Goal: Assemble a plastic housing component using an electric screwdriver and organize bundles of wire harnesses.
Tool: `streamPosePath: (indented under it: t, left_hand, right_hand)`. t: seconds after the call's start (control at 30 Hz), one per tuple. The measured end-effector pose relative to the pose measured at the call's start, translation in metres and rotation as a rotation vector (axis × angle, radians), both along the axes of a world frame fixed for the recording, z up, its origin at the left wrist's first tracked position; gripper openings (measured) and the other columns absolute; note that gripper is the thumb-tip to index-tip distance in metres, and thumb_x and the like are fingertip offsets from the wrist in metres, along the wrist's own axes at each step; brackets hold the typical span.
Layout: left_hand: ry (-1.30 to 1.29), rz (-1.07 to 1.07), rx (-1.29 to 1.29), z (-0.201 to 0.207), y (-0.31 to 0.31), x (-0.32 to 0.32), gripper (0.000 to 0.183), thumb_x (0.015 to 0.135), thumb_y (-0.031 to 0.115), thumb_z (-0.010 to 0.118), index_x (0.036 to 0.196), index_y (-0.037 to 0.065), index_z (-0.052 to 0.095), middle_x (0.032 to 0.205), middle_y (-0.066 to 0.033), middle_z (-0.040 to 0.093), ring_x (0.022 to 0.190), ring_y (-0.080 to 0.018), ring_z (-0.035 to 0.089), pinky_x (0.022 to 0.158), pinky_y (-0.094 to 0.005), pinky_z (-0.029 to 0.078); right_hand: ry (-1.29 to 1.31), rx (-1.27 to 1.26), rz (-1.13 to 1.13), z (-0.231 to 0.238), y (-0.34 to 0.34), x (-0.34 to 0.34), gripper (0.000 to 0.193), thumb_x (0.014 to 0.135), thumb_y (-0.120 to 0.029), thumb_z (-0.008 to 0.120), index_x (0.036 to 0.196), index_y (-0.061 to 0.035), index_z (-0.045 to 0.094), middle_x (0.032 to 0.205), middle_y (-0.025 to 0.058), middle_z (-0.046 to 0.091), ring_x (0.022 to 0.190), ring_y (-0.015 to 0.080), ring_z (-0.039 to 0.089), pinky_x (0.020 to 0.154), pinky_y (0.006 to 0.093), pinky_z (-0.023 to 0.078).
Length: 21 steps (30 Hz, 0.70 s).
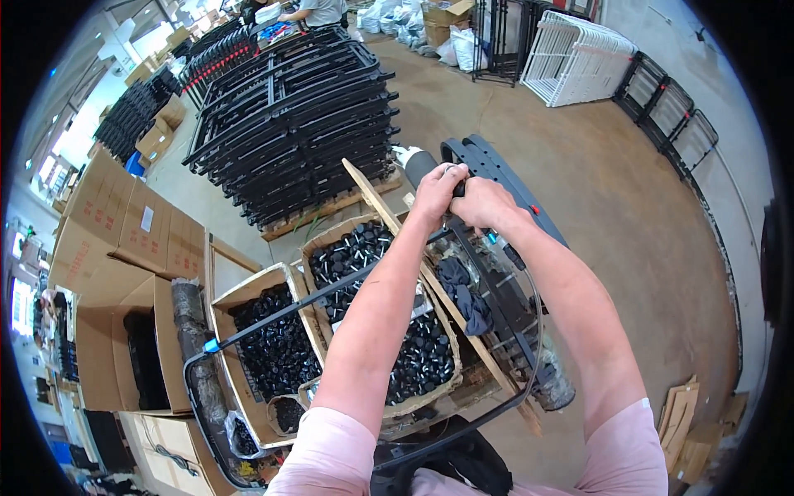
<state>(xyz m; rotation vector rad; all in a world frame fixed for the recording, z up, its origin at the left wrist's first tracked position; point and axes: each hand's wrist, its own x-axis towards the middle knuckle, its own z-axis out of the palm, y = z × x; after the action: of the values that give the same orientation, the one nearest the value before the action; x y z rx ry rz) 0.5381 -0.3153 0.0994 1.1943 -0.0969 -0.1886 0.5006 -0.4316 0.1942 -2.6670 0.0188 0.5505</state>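
My left hand and my right hand meet at the far end of a black metal tube frame that lies across open boxes. Both hands are closed around that end of the frame, where a white and black power tool lies just past my left hand. The frame's rounded near corner sits at the lower left. Under my arms stand cardboard boxes full of small black caps, with a thin wooden slat across them.
A tall stack of black metal frames sits on a pallet ahead. Flat cardboard boxes pile up on the left. White wire racks lean at the upper right. Another person works far back. Dark cloth lies on the box.
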Motion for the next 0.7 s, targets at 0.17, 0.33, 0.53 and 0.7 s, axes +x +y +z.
streamPosePath:
  t: [0.17, 0.33, 0.53, 0.7]
  left_hand:
    - [0.009, 0.021, -0.033, -0.014, -0.002, 0.015, 0.024, 0.100, 0.030, 0.067, 0.095, 0.006, 0.070, 0.088, -0.0009, 0.064, 0.082, -0.0121, 0.058, 0.074, -0.0309, 0.049]
    - [0.061, -0.005, -0.066, -0.010, -0.007, 0.010, 0.026, 0.101, 0.030, 0.067, 0.098, 0.005, 0.070, 0.090, -0.0014, 0.066, 0.082, -0.0122, 0.059, 0.074, -0.0310, 0.050]
    - [0.027, 0.016, -0.001, -0.017, -0.006, 0.012, 0.026, 0.101, 0.031, 0.068, 0.103, 0.005, 0.070, 0.092, -0.0019, 0.068, 0.084, -0.0123, 0.060, 0.076, -0.0312, 0.051]
    - [0.011, 0.021, -0.040, -0.024, -0.001, 0.009, 0.026, 0.101, 0.031, 0.068, 0.106, 0.005, 0.070, 0.094, -0.0019, 0.068, 0.086, -0.0125, 0.061, 0.079, -0.0313, 0.051]
  right_hand:
    - [0.005, 0.022, 0.013, -0.017, -0.006, 0.021, 0.032, 0.087, -0.031, 0.064, 0.086, -0.0011, 0.074, 0.073, 0.0094, 0.075, 0.064, 0.0238, 0.073, 0.068, 0.0397, 0.057]
    - [0.020, 0.013, 0.039, -0.014, -0.011, 0.023, 0.034, 0.088, -0.032, 0.063, 0.082, 0.0001, 0.073, 0.070, 0.0105, 0.073, 0.062, 0.0238, 0.072, 0.066, 0.0396, 0.057]
    - [0.046, 0.020, 0.040, -0.017, -0.011, 0.023, 0.038, 0.089, -0.033, 0.062, 0.075, 0.0016, 0.069, 0.062, 0.0124, 0.070, 0.063, 0.0263, 0.072, 0.067, 0.0415, 0.057]
    - [0.091, -0.058, 0.058, -0.011, -0.002, 0.020, 0.033, 0.089, -0.027, 0.059, 0.098, 0.0005, 0.075, 0.077, 0.0132, 0.077, 0.079, 0.0283, 0.077, 0.077, 0.0422, 0.058]
